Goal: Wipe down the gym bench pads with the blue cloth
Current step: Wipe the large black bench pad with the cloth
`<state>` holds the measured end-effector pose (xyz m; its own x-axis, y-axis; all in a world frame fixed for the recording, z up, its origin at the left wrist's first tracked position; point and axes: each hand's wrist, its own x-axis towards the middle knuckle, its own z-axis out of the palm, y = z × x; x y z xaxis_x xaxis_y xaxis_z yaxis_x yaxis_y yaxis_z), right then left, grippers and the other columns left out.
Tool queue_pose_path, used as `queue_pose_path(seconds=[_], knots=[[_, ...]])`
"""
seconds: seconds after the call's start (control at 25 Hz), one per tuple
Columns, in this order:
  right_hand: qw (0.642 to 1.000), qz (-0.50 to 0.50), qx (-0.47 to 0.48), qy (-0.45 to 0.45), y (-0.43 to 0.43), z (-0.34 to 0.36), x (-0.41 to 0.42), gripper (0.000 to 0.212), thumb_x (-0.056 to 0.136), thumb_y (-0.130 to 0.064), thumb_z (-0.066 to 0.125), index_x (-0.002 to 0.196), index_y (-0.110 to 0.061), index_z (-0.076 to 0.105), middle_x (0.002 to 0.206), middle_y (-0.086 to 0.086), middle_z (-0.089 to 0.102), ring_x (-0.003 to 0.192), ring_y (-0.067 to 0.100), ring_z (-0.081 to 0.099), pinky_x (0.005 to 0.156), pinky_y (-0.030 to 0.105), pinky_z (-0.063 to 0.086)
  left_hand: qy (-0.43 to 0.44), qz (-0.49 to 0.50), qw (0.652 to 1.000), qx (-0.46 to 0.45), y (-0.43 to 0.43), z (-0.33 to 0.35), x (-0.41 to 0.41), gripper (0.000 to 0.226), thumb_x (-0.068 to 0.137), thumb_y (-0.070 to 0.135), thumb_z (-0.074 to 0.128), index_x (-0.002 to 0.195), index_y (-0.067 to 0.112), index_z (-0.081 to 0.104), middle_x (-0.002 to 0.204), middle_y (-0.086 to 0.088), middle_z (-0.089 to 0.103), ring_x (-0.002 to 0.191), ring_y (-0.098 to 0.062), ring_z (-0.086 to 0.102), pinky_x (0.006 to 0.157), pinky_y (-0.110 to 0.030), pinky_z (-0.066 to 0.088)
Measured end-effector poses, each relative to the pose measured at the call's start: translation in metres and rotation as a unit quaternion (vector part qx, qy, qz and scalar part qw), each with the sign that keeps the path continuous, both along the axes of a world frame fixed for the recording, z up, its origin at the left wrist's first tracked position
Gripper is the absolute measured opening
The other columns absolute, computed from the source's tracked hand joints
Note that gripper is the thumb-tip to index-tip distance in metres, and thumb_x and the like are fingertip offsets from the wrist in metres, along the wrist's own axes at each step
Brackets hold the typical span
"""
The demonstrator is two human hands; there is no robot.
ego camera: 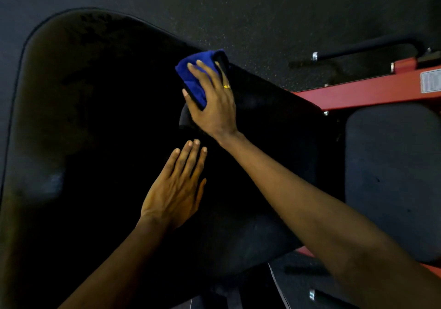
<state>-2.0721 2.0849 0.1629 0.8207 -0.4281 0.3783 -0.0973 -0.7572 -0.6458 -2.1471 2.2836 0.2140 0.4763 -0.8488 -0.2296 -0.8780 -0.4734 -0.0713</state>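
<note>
A large black bench pad (78, 122) fills the left and middle of the head view. My right hand (212, 98) grips the folded blue cloth (194, 79) against the pad near its upper right edge, thumb wrapped under the cloth and fingers spread over it. A gold ring shows on one finger. My left hand (176, 187) lies flat on the pad below the cloth, fingers straight and together, holding nothing.
A red steel frame (367, 91) runs off to the right beyond the pad. A second dark pad (391, 180) sits at the right edge. Dark speckled rubber floor (262, 10) lies behind. A metal bar end (315, 294) shows at the bottom.
</note>
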Motion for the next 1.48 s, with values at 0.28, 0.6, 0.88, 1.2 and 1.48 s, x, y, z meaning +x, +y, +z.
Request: queue_pose_path(seconds=[0.28,0.6,0.88,1.2,1.48], knots=[[0.972,-0.198,0.103,0.068,-0.018,-0.007,-0.004,0.049,0.096,-0.04,0.058,0.14,-0.018,0.06,0.149,0.009,0.053,0.142,0.027,0.046,0.116,0.045,0.038,0.031,-0.039,0.999,0.016,0.032,0.04,0.03,0.066,0.095,0.039,0.04,0.153,0.009,0.042,0.162,-0.021,0.031,0.152,-0.037,0.025,0.124,-0.055,0.016],[0.999,0.049,-0.008,0.013,0.085,0.041,-0.02,0.049,0.098,-0.036,0.063,0.138,-0.009,0.061,0.146,0.01,0.056,0.141,0.032,0.047,0.122,0.048,0.03,0.045,-0.107,0.993,-0.001,0.092,0.051,0.05,0.062,0.102,0.04,0.035,0.153,0.005,0.041,0.159,-0.021,0.037,0.151,-0.033,0.031,0.124,-0.047,0.017],[0.989,-0.137,0.057,0.006,0.066,0.06,0.07,0.043,0.093,-0.038,0.065,0.129,-0.014,0.069,0.138,0.006,0.064,0.133,0.029,0.055,0.114,0.046,0.04,0.071,-0.157,0.985,-0.016,0.093,0.041,0.05,0.06,0.103,0.037,0.033,0.152,0.005,0.042,0.159,-0.014,0.039,0.148,-0.027,0.037,0.121,-0.045,0.022],[0.998,0.065,-0.016,0.022,0.148,0.1,0.056,0.053,0.093,-0.042,0.065,0.14,-0.019,0.061,0.147,0.005,0.055,0.143,0.033,0.044,0.116,0.05,0.037,0.104,-0.17,0.979,-0.051,0.093,0.042,0.048,0.053,0.099,0.03,0.031,0.137,0.009,0.063,0.139,-0.009,0.063,0.13,-0.025,0.059,0.114,-0.043,0.043],[0.999,0.049,0.007,0.019,0.183,0.123,0.063,0.051,0.094,-0.043,0.065,0.14,-0.023,0.061,0.15,0.002,0.053,0.147,0.033,0.038,0.113,0.055,0.038,0.116,-0.07,0.99,-0.048,0.142,0.065,0.017,0.069,0.092,0.046,0.042,0.152,0.014,0.045,0.158,-0.014,0.041,0.147,-0.031,0.037,0.122,-0.049,0.015]])
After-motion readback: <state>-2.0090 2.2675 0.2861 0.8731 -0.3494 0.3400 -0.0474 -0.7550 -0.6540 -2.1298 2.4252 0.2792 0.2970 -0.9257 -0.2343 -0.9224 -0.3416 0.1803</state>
